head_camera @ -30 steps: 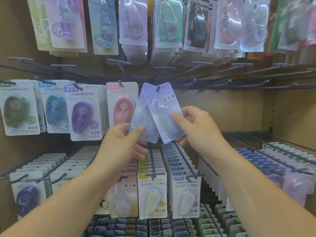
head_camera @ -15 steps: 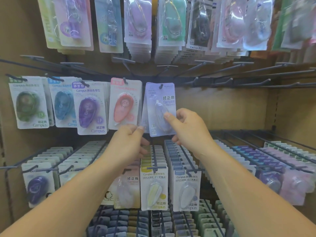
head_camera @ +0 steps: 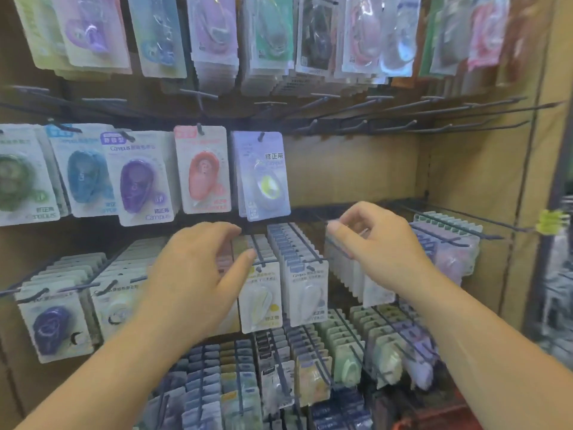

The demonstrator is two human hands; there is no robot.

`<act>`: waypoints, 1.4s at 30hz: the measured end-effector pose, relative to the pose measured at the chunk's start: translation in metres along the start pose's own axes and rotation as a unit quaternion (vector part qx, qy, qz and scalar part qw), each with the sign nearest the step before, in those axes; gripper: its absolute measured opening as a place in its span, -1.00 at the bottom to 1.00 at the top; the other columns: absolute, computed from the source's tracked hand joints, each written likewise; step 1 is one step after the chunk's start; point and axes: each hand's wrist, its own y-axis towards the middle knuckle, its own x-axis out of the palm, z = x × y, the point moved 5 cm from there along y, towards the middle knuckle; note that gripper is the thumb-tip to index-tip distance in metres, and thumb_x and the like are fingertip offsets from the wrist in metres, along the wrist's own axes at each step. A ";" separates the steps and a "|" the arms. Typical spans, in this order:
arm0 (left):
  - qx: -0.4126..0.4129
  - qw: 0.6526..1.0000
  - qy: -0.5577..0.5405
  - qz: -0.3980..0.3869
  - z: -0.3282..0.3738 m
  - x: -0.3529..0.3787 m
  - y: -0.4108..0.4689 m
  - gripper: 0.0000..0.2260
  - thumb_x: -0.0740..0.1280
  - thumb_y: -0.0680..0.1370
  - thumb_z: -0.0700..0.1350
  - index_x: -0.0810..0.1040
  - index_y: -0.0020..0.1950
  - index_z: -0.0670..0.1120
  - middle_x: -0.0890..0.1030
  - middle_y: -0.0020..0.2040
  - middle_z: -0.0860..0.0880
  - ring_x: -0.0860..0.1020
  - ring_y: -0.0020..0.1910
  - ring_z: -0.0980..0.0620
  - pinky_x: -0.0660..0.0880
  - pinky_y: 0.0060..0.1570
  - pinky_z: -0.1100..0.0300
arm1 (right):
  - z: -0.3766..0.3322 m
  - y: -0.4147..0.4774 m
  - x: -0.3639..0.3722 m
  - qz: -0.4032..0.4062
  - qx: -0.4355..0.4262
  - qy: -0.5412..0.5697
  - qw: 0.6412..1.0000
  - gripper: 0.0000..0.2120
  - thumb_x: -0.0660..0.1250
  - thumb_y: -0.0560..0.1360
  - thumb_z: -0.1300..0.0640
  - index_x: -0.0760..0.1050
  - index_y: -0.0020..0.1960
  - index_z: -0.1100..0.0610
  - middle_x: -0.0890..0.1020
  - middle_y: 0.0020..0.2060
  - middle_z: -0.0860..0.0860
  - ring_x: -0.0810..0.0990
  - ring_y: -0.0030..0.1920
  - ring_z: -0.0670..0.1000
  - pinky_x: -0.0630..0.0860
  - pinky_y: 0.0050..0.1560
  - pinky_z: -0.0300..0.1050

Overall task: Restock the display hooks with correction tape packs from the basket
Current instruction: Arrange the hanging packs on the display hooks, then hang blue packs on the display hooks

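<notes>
Head view: the left hand (head_camera: 198, 274) reaches forward palm down, fingers loosely spread and empty, covering part of the lower packs (head_camera: 297, 290). The right hand (head_camera: 378, 243) is loosely curled and holds nothing. Above and between the hands, a lavender pack (head_camera: 263, 175) hangs on a hook (head_camera: 261, 136), just beside a red pack (head_camera: 203, 172). Bare hooks (head_camera: 356, 125) stand to its right.

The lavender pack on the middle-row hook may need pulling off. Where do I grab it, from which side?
Pinch the lavender pack by its flat bottom edge, coming from the front and below. Its top hangs on the hook, the blister bulges mid-card, and the lower card hangs free.
</notes>
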 end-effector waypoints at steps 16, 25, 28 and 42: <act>0.126 0.951 -0.077 -0.271 0.115 0.161 -0.188 -0.47 0.21 0.54 0.31 0.66 0.22 -0.06 0.67 0.07 -0.02 0.62 0.07 -0.14 0.57 0.06 0.00 | 0.206 -0.294 -0.123 -0.308 0.240 -0.309 0.867 -0.73 0.43 0.51 -0.21 0.54 0.03 -0.04 0.60 -0.12 -0.14 0.56 -0.09 -0.06 0.47 -0.04 -0.11; 0.050 0.926 -0.039 -0.372 0.167 0.247 -0.292 -0.47 0.27 0.49 0.34 0.62 0.26 0.00 0.60 0.13 0.04 0.60 0.07 -0.12 0.62 0.07 -0.09 | 0.307 -0.348 -0.127 -0.383 0.262 -0.216 0.859 -0.79 0.46 0.50 -0.17 0.53 0.05 -0.12 0.60 -0.04 -0.16 0.58 0.00 -0.09 0.45 0.02 -0.21; -0.017 0.930 -0.007 -0.367 0.184 0.260 -0.305 -0.42 0.26 0.48 0.33 0.59 0.32 -0.03 0.58 0.19 -0.01 0.58 0.12 -0.14 0.60 0.13 -0.12 | 0.341 -0.345 -0.117 -0.423 0.239 -0.187 0.854 -0.69 0.45 0.51 -0.17 0.57 0.14 -0.03 0.62 0.02 -0.10 0.58 0.04 -0.04 0.48 0.11 -0.12; -0.159 0.936 0.021 -0.312 0.216 0.272 -0.344 -0.46 0.29 0.50 0.25 0.65 0.23 -0.14 0.55 0.40 -0.19 0.47 0.44 -0.28 0.40 0.44 -0.16 | 0.408 -0.340 -0.029 -0.631 0.136 -0.139 0.751 -0.55 0.39 0.55 -0.21 0.49 0.32 0.01 0.54 0.23 -0.03 0.52 0.06 -0.02 0.42 0.02 -0.13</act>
